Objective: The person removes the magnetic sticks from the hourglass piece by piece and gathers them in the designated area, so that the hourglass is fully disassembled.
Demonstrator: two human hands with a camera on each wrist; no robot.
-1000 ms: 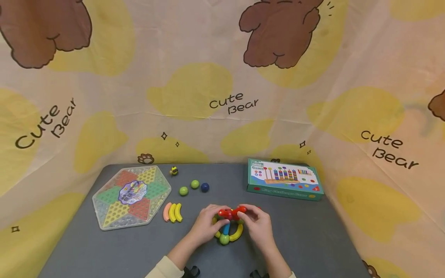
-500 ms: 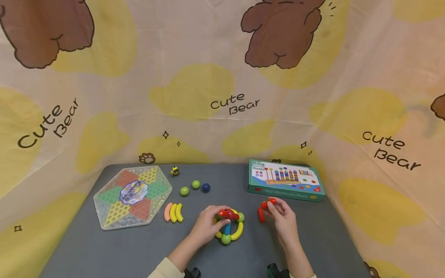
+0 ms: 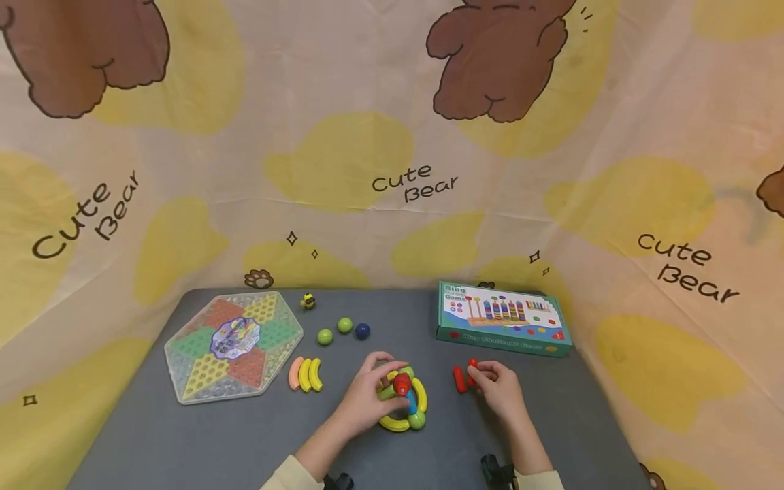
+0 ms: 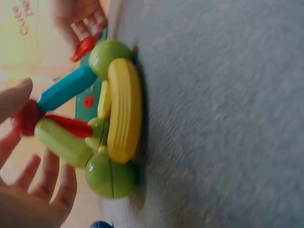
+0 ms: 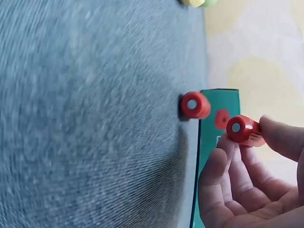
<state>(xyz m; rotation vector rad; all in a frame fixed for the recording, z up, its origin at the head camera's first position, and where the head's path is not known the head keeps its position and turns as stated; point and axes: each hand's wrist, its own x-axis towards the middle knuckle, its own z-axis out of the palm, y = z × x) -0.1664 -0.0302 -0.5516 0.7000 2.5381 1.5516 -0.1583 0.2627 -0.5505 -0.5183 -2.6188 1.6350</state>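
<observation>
My left hand (image 3: 365, 396) pinches the red ball (image 4: 27, 117) at the top of a small magnetic ball-and-stick frame. Down from that ball slope a blue stick (image 4: 69, 88), a light green stick (image 4: 64, 142) and a red stick (image 4: 71, 126). They meet green balls (image 4: 110, 175) at the base, which curved yellow sticks (image 4: 124, 111) join into a ring on the table. To the right, thumb and fingers of my right hand (image 3: 503, 395) hold a loose red stick (image 5: 247, 132), its round metal end showing. Close beside it, another red stick (image 3: 459, 380) lies on the table.
Left of the frame lie two yellow curved sticks (image 3: 309, 376) and a pink one (image 3: 295, 374). Behind are green balls (image 3: 324, 337), a blue ball (image 3: 363, 331) and a bee figure (image 3: 308, 301). A hexagonal game board (image 3: 269, 340) and a green game box (image 3: 502, 340) flank them.
My right hand has left the frame, carrying a red stick rightward and down beside the other red one. The frame has turned under my left hand, which stays at its top ball.
</observation>
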